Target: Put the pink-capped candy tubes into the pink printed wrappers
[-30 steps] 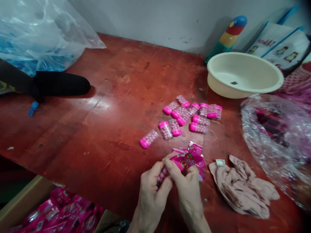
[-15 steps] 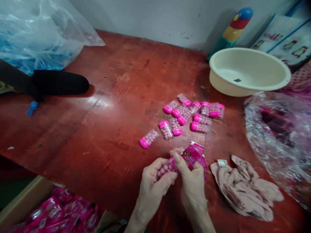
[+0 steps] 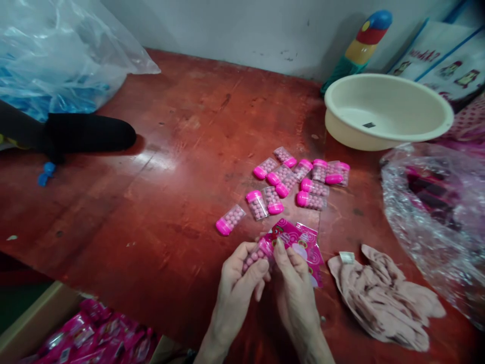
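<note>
My left hand (image 3: pixel 238 284) grips a small clear capsule of pink candy balls (image 3: pixel 254 256) with a pink cap. My right hand (image 3: pixel 294 289) pinches a pink printed packet (image 3: pixel 291 238) right beside that capsule; the capsule's capped end sits at the packet's mouth. More pink packets (image 3: pixel 312 259) lie under it on the red wooden table (image 3: pixel 159 167). Several loose candy capsules (image 3: pixel 295 182) lie in a cluster just beyond my hands, one apart at the left (image 3: pixel 230 220).
A cream plastic basin (image 3: pixel 386 112) stands at the back right. A crumpled clear bag (image 3: pixel 435 212) lies at the right, a beige cloth (image 3: pixel 382 296) near it. A bag of blue items (image 3: pixel 49 60) and a black sleeve (image 3: pixel 76 132) are at left. A box of pink packets (image 3: pixel 87 336) sits below the table edge.
The candy capsule has come further out of the pink packet in my hands. The packet has tilted up and away. The view shifted slightly.
</note>
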The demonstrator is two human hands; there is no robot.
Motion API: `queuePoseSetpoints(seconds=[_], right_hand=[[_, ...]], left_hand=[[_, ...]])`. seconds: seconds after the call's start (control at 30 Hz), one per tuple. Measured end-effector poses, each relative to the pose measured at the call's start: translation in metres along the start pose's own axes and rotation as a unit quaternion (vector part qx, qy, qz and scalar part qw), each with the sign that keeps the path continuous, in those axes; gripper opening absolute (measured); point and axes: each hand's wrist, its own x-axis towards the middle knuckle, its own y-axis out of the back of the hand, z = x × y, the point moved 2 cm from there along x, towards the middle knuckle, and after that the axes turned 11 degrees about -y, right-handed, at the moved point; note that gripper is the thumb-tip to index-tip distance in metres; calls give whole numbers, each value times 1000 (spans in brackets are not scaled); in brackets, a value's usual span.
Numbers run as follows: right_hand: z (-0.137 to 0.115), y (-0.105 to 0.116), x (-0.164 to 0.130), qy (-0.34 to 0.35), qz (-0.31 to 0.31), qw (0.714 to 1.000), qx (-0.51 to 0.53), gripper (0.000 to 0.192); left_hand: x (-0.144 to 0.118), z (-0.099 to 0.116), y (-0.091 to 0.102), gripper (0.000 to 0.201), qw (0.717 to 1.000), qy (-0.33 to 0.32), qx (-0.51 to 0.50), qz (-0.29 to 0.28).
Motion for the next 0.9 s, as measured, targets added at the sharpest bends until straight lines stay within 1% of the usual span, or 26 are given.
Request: queuePoseSetpoints(seconds=[0.13, 0.2, 0.27, 0.33, 0.4, 0.5, 0.57, 0.67, 0.8, 0.9], right_hand=[[-1, 0, 2, -34, -20, 999, 23, 24], [-1, 0, 3, -41, -27, 998, 27, 25], [2, 1, 3, -43, -31, 999, 11, 27], [6, 1, 1, -31, -20, 999, -25, 27], [8, 0, -1, -4, -12, 996, -85, 23], [8, -5, -5, 47, -30, 975, -214, 25], [7, -9, -8, 67, -39, 963, -258, 22], [8, -9, -8, 69, -40, 967, -241, 18], [10, -4, -6, 71, -37, 984, -159, 14], [11, -4, -4, 44, -68, 993, -89, 11]], left_hand=[[-3, 6, 0, 26, 1000, -6, 15, 4], [-3, 7, 1, 24, 1000, -3, 15, 15], [-1, 6, 1, 21, 999, 5, -5, 39], [2, 5, 1, 19, 997, 8, -33, 76], [5, 4, 1, 19, 991, -5, -45, 123], [6, 4, 1, 17, 979, -56, -38, 192], [5, 5, 2, 15, 974, -80, -32, 210], [2, 5, 4, 15, 974, -96, -7, 205], [0, 11, 4, 14, 976, -137, 74, 152], [0, 19, 5, 16, 971, -159, 125, 126]])
